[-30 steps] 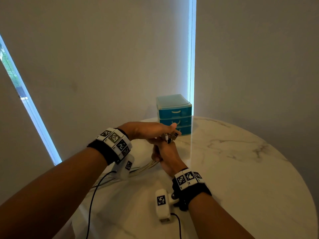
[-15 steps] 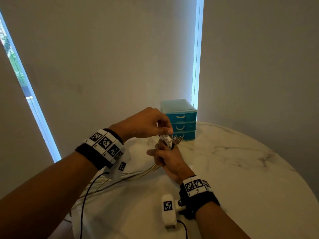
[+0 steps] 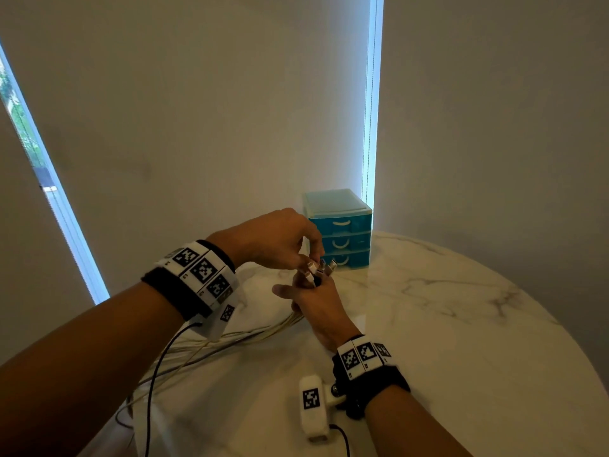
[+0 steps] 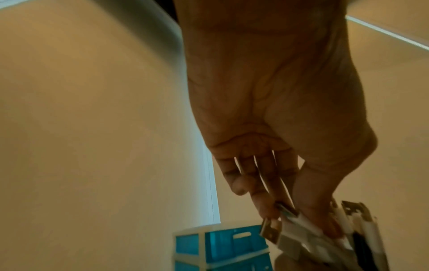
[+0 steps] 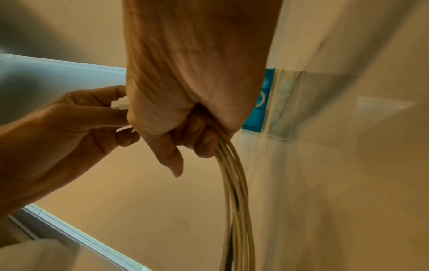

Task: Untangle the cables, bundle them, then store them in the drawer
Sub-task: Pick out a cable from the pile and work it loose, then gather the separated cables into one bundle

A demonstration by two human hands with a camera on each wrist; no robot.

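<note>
the right hand [image 3: 321,311] clenched the cables [image 5: 234,192] in its grip above the worktop [image 3: 445,341]; the left hand [image 3: 276,239] pinched their plugs [image 3: 318,268] near the drawers [image 3: 342,240].

So the surface [image 3: 428,341] is a round one with a white marble look, pale with thin brownish-grey veins across the right and far parts, and it's glossy enough to catch the light from the window strip behind it. At the far edge, up against the wall, sits a small teal set of drawers [image 3: 339,239], three drawers stacked, each with a pale curved handle and all pushed in, under a lighter lid. On the left part, a bunch of pale cables [image 3: 230,341] trails flat over the top toward the near-left edge, side by side, with a thin dark one among them.
</note>
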